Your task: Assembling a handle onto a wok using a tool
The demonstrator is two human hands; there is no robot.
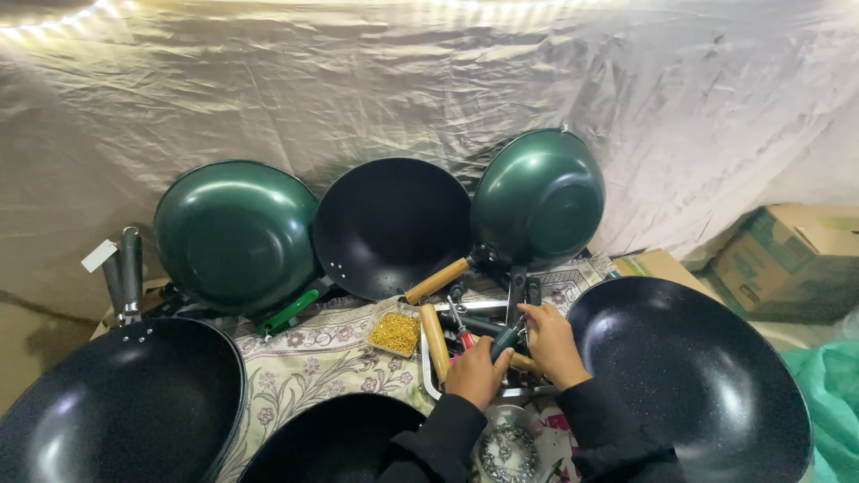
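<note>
My left hand and my right hand meet over a shallow metal tray at the table's middle. Both hands close around a dark green pan handle lying over the tray. My right hand's fingers also touch the tray's far rim. A wooden handle and a red-handled tool lie in the tray beside my left hand. Black sleeves cover both wrists.
Several woks ring the table: green ones and a black one lean on the cloth backdrop, black ones lie at left, right and front. A bag of yellow screws, a bowl of metal parts and cardboard boxes are nearby.
</note>
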